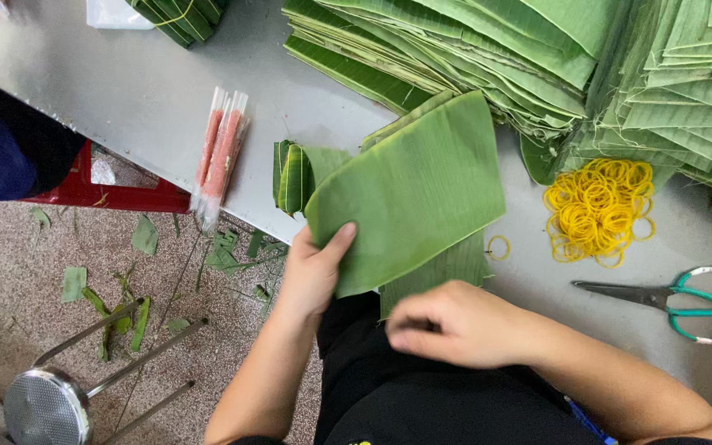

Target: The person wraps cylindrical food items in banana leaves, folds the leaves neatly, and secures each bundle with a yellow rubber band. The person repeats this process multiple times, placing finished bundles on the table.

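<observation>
A broad, smooth green banana leaf piece (414,185) lies at the grey table's (142,91) near edge, its lower corner pinched by the left hand (315,268), while the right hand (455,321) curls loosely beneath it, grip unclear.

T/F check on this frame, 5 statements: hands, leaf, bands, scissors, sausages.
1. The left hand grips the edge of a banana leaf piece. True.
2. The right hand holds the scissors. False: the scissors lie on the table, apart from it.
3. The rubber bands are yellow. True.
4. The wrapped sausage sticks sit on the leaf stacks. False: they lie at the table edge.
5. The scissors have red handles. False: teal and white.
</observation>
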